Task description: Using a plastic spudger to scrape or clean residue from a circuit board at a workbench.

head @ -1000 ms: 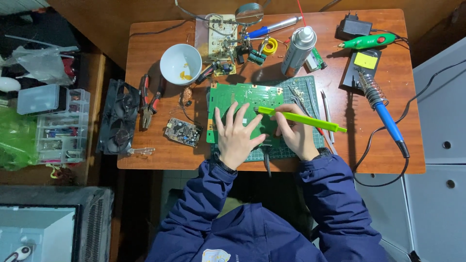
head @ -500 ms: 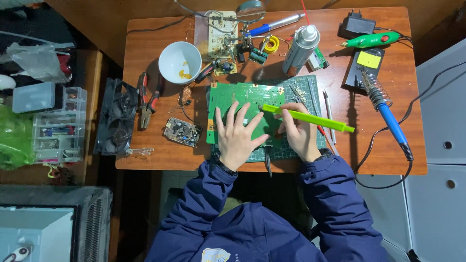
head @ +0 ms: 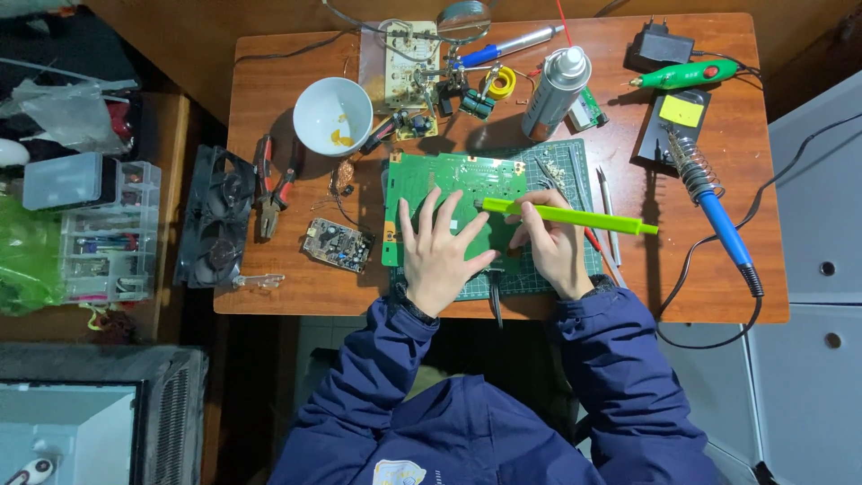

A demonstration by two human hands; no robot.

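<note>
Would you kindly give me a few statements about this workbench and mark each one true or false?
1. The left hand lies flat on the green circuit board. True.
2. The right hand holds a blue soldering iron. False: it holds a yellow-green tool; the blue-handled soldering iron rests to the right on the table, untouched.
3. The white bowl stands left of the spray can. True.
4. The red-handled pliers lie on the green cutting mat. False: they lie on bare wood, left of the cutting mat.
5. The black fan sits at the table's left edge. True.
</note>
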